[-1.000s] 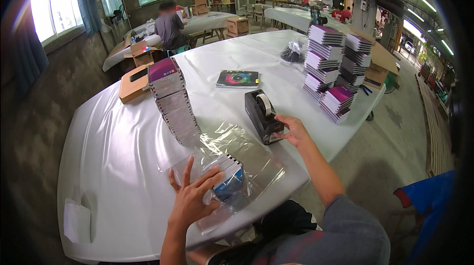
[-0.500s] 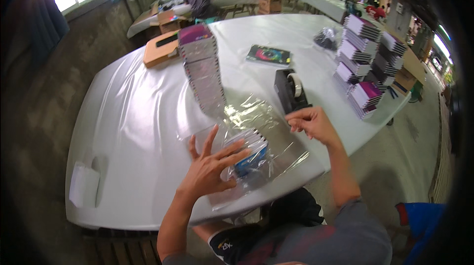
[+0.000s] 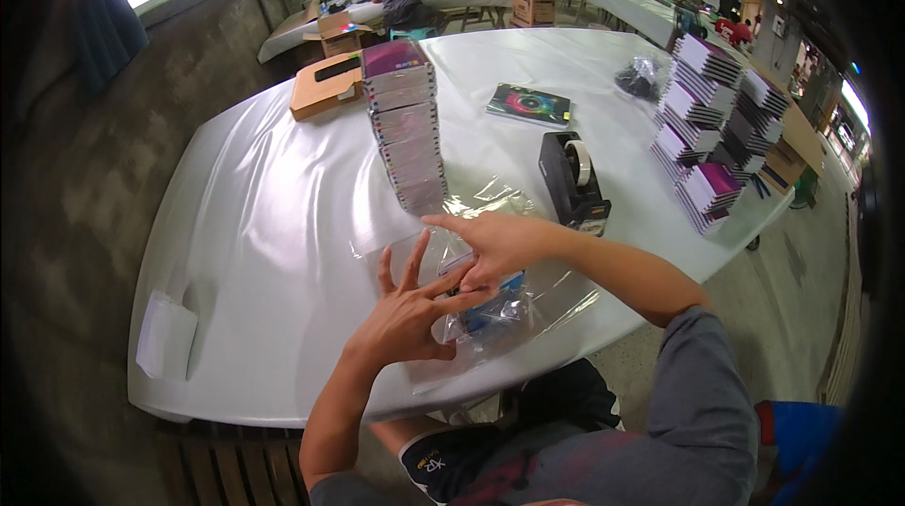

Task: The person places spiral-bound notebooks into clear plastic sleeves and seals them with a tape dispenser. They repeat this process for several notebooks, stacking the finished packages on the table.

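Fingers spread, my left hand (image 3: pixel 401 316) lies on a small blue-and-white spiral-edged bundle (image 3: pixel 498 311), holding down its clear film (image 3: pixel 556 313). My right hand (image 3: pixel 504 244) reaches across above the bundle, its index finger stretched out to the left. The thumb side of that hand comes down by the left fingertips. Any piece of tape under the right fingers is too small or hidden to make out. A black tape dispenser (image 3: pixel 558 176) with a pale roll stands just beyond the right forearm.
A tall stack of spiral-bound pads (image 3: pixel 407 134) stands behind the hands. Further back lie a dark printed booklet (image 3: pixel 530 104) and a flat brown carton (image 3: pixel 316 96). More notebook stacks (image 3: pixel 702 134) rise at the right edge; white sheets (image 3: pixel 167 336) are at left.
My right hand has moved left from beside the tape dispenser to above the bundle, and its pinched fingers have spread. My left hand stays on the wrapped bundle. The view has shifted slightly.
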`<control>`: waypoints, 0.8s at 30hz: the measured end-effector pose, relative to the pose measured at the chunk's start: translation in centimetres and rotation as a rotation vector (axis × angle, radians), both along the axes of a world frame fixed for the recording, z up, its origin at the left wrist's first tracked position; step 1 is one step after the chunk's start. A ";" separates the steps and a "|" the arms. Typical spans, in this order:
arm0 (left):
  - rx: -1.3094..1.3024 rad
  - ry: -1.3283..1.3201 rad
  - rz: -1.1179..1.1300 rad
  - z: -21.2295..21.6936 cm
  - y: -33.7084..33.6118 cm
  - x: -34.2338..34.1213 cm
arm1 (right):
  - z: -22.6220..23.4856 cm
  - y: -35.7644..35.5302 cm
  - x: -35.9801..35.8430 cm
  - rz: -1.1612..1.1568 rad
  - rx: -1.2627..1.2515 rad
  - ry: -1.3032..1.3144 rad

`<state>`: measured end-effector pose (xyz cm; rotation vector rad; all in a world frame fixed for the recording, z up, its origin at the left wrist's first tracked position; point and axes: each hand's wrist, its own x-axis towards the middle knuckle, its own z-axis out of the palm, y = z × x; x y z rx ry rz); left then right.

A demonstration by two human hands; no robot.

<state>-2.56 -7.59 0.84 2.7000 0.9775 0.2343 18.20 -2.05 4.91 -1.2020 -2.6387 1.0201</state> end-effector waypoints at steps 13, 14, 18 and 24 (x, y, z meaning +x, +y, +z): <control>0.441 -0.244 0.101 -3.9 -0.5 1.4 | 2.4 -0.4 2.9 -0.032 0.257 -0.288; 0.526 -0.320 0.135 -4.8 -0.7 2.1 | 1.2 0.4 5.5 0.074 0.178 -0.088; 0.636 -0.639 0.268 -5.2 -0.8 6.0 | -4.0 -1.1 10.7 0.290 0.065 0.329; 0.114 -1.028 0.388 -4.0 0.6 6.3 | -8.2 -4.1 7.2 -0.248 -0.222 0.807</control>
